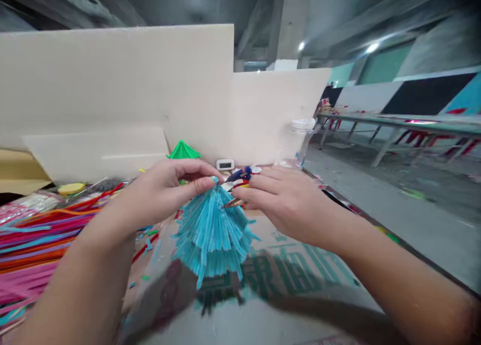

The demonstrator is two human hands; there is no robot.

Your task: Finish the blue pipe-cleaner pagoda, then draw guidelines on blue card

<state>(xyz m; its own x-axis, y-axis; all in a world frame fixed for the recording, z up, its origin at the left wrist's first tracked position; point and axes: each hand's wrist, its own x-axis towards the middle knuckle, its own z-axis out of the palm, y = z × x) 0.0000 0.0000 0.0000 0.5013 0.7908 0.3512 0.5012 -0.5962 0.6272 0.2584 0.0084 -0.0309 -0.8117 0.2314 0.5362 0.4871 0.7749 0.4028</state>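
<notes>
A light-blue tiered piece made of fuzzy pipe cleaners [216, 234], shaped like a small tree or skirt, hangs upright above the board. My left hand [165, 187] pinches its top knot between thumb and fingers. At its upper right side, my right hand [285, 197] is closed around scissors [233, 203], whose pointed metal tip lies against the blue strands. Their handles are mostly hidden by my fingers. Just beyond my right fingers is a dark-blue tool [240, 174], perhaps a glue gun; I cannot tell whether it is touched.
Colourful pipe cleaners [41, 249] are heaped at the left. A printed board [300, 305] covers the work surface. Behind stand a green pipe-cleaner cone [183, 149], a small digital clock [225, 165], a clear jar with white lid [300, 134] and pale upright panels [120, 79].
</notes>
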